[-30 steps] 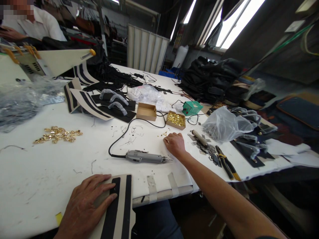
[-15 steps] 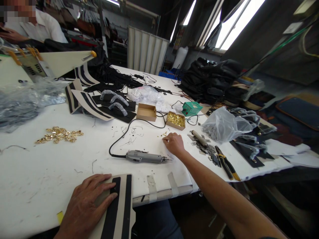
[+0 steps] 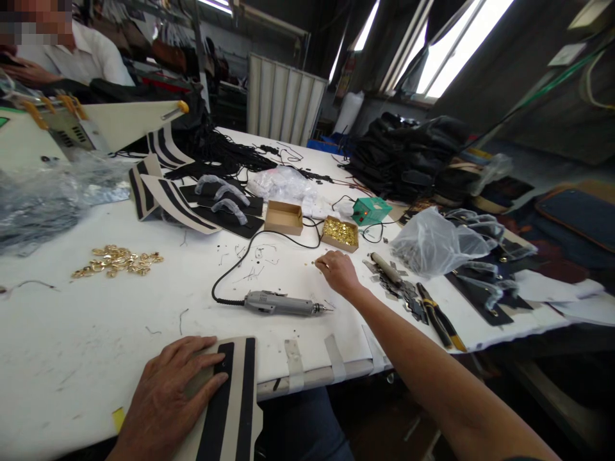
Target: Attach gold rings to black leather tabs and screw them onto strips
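Observation:
My left hand lies flat with its fingers stretched over a beige panel with black stripes at the table's front edge. My right hand is reached out on the white table, thumb and fingertips pinched together beside a few tiny gold pieces. What sits in the pinch is too small to make out. Just behind that hand is a small cardboard box of gold pieces. A grey electric screwdriver rests between my hands, its bit pointing right.
Gold rings or clasps are heaped at left. An empty cardboard box and a green power unit stand behind. Pliers, metal plates and a plastic bag lie right. A co-worker is far left.
My right hand has shifted slightly forward over the tiny gold pieces, and fewer of them show now. My left hand stays on the striped panel.

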### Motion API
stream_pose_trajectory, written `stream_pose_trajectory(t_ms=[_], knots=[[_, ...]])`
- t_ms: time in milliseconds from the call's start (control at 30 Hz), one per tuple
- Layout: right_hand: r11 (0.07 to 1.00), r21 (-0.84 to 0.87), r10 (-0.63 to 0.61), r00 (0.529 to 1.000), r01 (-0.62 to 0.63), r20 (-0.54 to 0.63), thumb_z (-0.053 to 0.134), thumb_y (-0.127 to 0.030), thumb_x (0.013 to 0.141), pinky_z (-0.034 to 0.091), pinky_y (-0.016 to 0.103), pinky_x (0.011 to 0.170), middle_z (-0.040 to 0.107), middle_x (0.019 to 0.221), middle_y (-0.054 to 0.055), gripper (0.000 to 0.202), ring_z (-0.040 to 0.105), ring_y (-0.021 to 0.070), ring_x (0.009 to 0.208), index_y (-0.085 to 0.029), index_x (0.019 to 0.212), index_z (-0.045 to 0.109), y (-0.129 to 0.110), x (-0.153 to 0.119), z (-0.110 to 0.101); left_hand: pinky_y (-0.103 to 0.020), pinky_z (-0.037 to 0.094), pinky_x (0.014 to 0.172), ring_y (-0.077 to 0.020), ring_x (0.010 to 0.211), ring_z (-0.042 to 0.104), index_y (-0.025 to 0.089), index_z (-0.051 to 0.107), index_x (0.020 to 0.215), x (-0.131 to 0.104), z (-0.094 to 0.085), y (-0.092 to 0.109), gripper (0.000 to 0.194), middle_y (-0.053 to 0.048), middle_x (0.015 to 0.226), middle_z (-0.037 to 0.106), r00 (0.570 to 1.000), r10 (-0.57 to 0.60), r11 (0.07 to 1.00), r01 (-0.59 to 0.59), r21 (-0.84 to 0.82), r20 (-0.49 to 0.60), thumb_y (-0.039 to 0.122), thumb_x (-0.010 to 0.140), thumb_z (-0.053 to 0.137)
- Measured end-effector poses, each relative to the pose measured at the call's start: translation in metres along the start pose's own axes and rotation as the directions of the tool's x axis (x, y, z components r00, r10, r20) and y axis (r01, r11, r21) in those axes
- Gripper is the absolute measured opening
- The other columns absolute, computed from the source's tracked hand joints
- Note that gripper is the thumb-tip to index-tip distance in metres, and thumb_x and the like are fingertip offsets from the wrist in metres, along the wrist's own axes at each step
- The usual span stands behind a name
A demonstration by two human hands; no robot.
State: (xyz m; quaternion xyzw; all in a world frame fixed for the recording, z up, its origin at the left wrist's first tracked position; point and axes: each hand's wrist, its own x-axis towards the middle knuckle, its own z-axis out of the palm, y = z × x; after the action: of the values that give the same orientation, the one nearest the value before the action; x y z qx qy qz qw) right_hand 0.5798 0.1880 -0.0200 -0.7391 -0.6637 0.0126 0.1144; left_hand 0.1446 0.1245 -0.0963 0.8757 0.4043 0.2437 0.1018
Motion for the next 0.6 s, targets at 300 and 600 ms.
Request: stream_pose_trajectory(t_ms=[300,600], knots=[[0.591,0.791,0.251,0.968,-0.157,0.005,0.07,-0.042,0.089,0.051,0.03,0.068,0.079,0.085,0.005,0.026,0.07,0.018,0.074,-0.018,0.093,0.078,-0.043,-0.075,-0.04,-0.051,0.046,0.104,-0.0329,0.129,0.058,0.036,0.076,0.115,0.001,-0.002,0.003,0.03,-0.001,0.134,0.072,0.999,-0.041,0.998,0.042,-0.05,0.016,0.055,0.093,0.068],[0.191,0.938,0.241,0.94,-0.289,0.241,0.082,-0.043,0.08,0.054,0.029,0.067,0.078,0.083,0.006,0.028,0.07,0.0166,0.073,-0.016,0.088,0.077,-0.106,-0.14,-0.003,-0.052,0.047,0.104,-0.0303,0.127,0.059,0.034,0.077,0.112,0.006,-0.02,0.02,0.021,-0.002,0.132,0.073,0.994,-0.099,0.988,0.104,-0.11,0.052,0.043,0.093,0.071]])
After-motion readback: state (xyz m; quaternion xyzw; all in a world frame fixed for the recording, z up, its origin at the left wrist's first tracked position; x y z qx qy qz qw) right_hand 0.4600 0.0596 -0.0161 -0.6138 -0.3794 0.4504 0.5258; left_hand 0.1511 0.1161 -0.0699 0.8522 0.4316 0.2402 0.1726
